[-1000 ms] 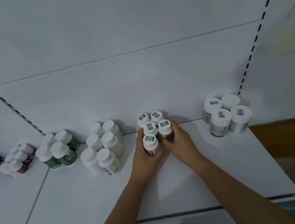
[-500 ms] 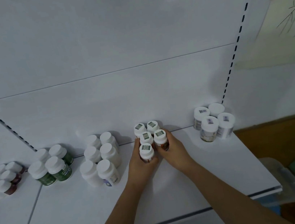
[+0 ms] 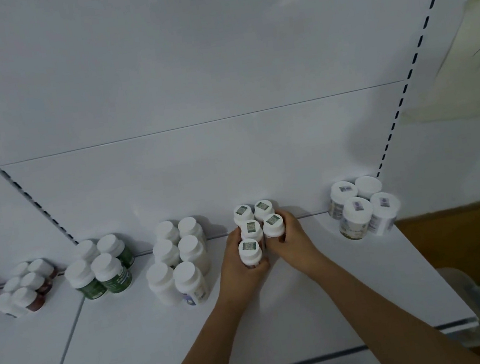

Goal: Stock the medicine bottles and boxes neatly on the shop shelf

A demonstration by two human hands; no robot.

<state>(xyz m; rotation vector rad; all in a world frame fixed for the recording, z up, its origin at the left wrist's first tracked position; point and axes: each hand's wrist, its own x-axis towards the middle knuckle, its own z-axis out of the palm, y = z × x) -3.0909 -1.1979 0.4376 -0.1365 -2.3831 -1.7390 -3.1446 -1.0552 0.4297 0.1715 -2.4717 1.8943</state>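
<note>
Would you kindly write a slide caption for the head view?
Both hands, left and right, grip a cluster of sticker-capped bottles on the white shelf.

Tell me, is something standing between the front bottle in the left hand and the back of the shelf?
Yes. Directly behind the front bottle held by the left hand, two more bottles stand in line.

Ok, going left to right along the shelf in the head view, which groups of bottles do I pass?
Small brown bottles → green-label bottles → plain white bottles → sticker-capped bottles held between the hands, left hand and right hand → wide white jars at the right end.
</note>
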